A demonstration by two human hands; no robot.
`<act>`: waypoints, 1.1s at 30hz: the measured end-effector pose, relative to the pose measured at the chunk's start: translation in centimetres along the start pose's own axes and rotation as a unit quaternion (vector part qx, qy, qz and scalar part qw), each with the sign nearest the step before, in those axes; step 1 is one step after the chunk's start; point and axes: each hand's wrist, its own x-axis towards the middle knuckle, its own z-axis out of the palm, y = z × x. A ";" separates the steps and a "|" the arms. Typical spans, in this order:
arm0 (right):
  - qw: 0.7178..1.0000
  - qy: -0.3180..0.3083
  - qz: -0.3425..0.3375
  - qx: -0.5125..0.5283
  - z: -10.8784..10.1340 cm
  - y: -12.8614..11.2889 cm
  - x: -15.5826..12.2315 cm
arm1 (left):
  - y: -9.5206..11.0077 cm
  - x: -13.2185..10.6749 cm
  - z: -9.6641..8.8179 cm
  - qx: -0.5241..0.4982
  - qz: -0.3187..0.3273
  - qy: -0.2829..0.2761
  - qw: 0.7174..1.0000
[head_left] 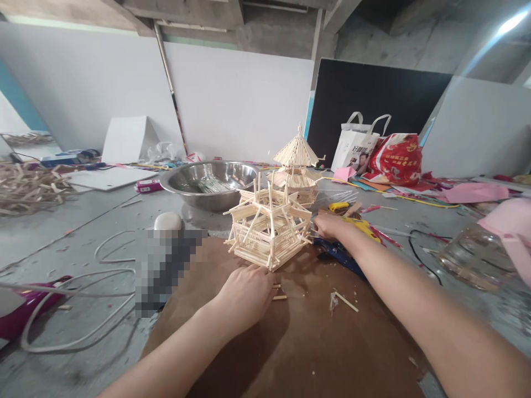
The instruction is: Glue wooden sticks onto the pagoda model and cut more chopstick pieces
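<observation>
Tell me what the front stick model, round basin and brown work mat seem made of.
Front stick model: probably unpainted wood or bamboo; pale, matte, thin straight sticks.
Round basin: likely polished stainless steel; silvery, with bright reflections.
Brown work mat: possibly cardboard or thin board; flat, dull surface, exact material unclear.

Red bag [400,157] beside white bag [347,145].

The stick pavilion frame [251,253] is showing matt, unvarnished-looking wood with a ridged surface; the basin [199,199] is gleaming in smooth, glossy metal; the brown mat [332,354] is looking matt; the pink sheet [473,192] is resembling matt paper.
</observation>
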 end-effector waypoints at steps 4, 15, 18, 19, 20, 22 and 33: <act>0.999 0.032 -0.001 0.015 -0.7 0.3 -0.7 | 0.2 -0.1 0.0 0.009 -0.014 0.007 1.000; 0.928 0.191 -0.025 0.319 -2.4 1.0 -8.2 | 1.2 -0.4 -0.7 -0.059 0.003 0.088 0.994; 0.863 0.090 -0.090 0.489 -2.3 -1.5 -11.2 | 1.5 -0.4 -0.4 -0.150 -0.007 0.117 0.982; 0.844 0.050 -0.111 0.523 -2.3 -2.5 -11.9 | 1.5 -0.4 -0.3 -0.182 -0.007 0.120 0.976; 0.830 0.031 -0.122 0.543 -2.1 -3.5 -12.5 | 1.6 -0.4 -0.1 -0.212 -0.004 0.119 0.970; 0.806 0.010 -0.143 0.574 -1.6 -5.1 -13.0 | 1.8 -0.3 0.2 -0.260 0.009 0.105 0.960; 0.807 -0.036 -0.151 0.570 0.1 -5.6 -13.1 | 2.0 0.3 1.3 -0.312 0.024 0.050 0.948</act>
